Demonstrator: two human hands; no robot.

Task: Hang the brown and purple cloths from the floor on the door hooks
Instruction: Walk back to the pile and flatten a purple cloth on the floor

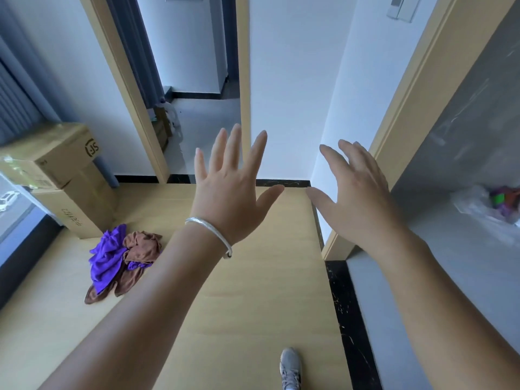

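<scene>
Pale wooden floor (253, 291) stretches out beneath my arms, edged by black skirting and white walls, with a doorway (194, 80) straight ahead past my fingertips. My left hand (230, 190) is held out in front of me, fingers straight and spread, holding nothing; a silver bracelet (209, 235) sits on that wrist. My right hand (354, 198) is beside it, apart from it, fingers also loose and spread, empty too. Below and to the left of my left hand, well apart from it, the purple cloth (108, 257) and the brown cloth (140, 249) lie crumpled together on the floor, tangled and touching. Just beyond them stands a stack of cardboard boxes (64, 175). Near my right forearm, a grey shoe (291, 367) shows at the bottom edge.
</scene>
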